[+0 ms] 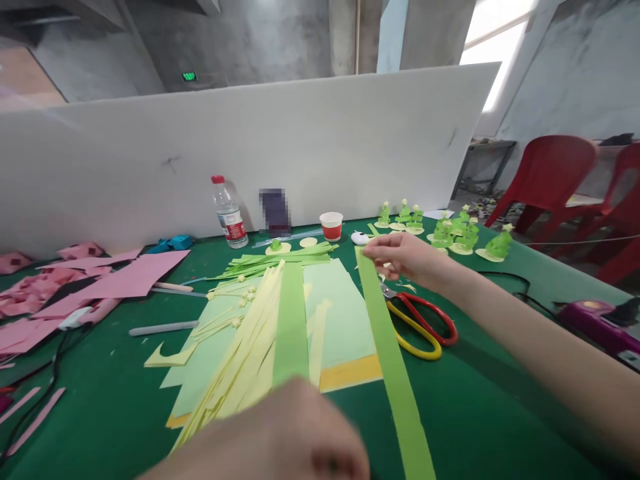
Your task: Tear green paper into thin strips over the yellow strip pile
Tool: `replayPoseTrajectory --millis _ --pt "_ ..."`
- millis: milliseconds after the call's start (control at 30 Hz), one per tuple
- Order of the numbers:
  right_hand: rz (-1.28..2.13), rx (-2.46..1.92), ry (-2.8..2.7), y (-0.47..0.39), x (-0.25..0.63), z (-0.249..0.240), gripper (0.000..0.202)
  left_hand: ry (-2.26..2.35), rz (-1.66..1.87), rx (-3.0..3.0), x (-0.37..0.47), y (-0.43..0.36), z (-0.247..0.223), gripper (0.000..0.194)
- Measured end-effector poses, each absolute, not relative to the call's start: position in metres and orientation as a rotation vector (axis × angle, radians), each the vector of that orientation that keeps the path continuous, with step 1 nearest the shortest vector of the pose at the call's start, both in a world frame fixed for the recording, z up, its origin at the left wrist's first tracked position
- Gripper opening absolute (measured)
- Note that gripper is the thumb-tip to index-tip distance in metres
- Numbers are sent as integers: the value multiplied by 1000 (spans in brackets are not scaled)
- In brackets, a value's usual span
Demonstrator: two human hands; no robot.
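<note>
My right hand [395, 255] pinches the top end of a long light-green paper strip [387, 340] between thumb and fingers. The strip slants down toward me and runs out at the bottom edge. At the bottom middle, my left hand [305, 433] is closed and blurred, and what its fingers hold, if anything, is hidden. Just beyond it lie another wide green strip [291, 320], a fan of pale yellow strips [250, 333] and pale green sheets [343, 320]. Scissors [425, 327] with red and yellow handles rest right of the held strip.
Finished small green paper trees [455, 233] stand at the back right. A water bottle [230, 217], a dark pixelated object [275, 213] and a paper cup [331, 227] line the white partition [300, 147]. Pink paper [120, 277] is piled left; a purple device [600, 327] lies right.
</note>
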State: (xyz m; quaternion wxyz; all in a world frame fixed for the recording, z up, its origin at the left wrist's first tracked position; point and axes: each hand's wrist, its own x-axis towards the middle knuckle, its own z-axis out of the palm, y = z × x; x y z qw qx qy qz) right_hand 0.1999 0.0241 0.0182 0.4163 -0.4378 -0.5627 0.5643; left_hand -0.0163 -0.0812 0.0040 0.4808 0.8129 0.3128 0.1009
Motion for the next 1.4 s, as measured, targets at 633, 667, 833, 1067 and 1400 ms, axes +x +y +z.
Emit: replayPoseTrajectory --millis 633,667,833,1067,1400 --pt "1701 -542 -1668 -13 169 13 21 620 764 1579 -2 -30 11 18" --pt "1699 -523 -1675 -14 169 12 20 621 770 1613 -2 -29 11 18" --pt "1626 -523 -1733 -15 170 11 20 646 780 1743 0 -28 14 23" --pt "1513 -572 -1835 -20 167 11 25 681 821 1798 2 -31 14 27" --pt "1103 -691 -1864 -26 161 5 22 776 950 1967 2 -33 16 27"
